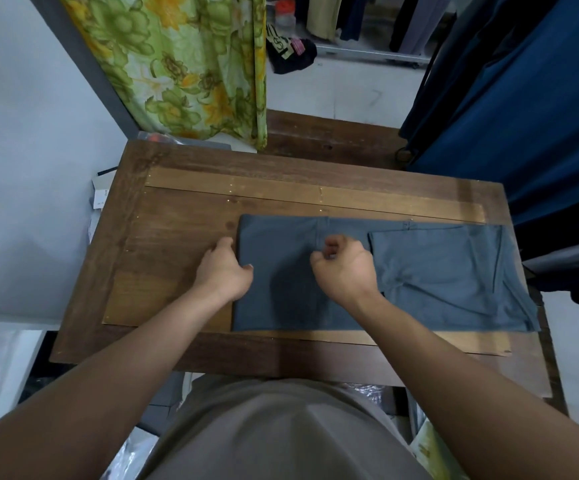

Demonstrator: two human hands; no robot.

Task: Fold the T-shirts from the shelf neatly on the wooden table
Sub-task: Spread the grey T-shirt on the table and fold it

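Head view: the grey T-shirt (419, 271) lies flat on the wooden surface (177, 220). The left grip (224, 268) pinches its left edge, likely to fold it over. The right grip (345, 268) is curled mid-shirt; I cannot tell if it holds cloth.

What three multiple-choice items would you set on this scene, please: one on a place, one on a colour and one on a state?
1. Where on the table does the shirt lie?
A. On its left half only
B. From near the middle to its right edge
C. In its far left corner
2. What colour is the shirt?
A. Red
B. White
C. Grey
3. How does the shirt lie?
A. Flat, partly folded
B. In a crumpled heap
C. Rolled into a tube
Answers: 1 B, its left edge is near mid-table and its other end reaches the right edge; 2 C, the cloth is a plain blue-grey; 3 A, it lies smooth with one layer folded over.
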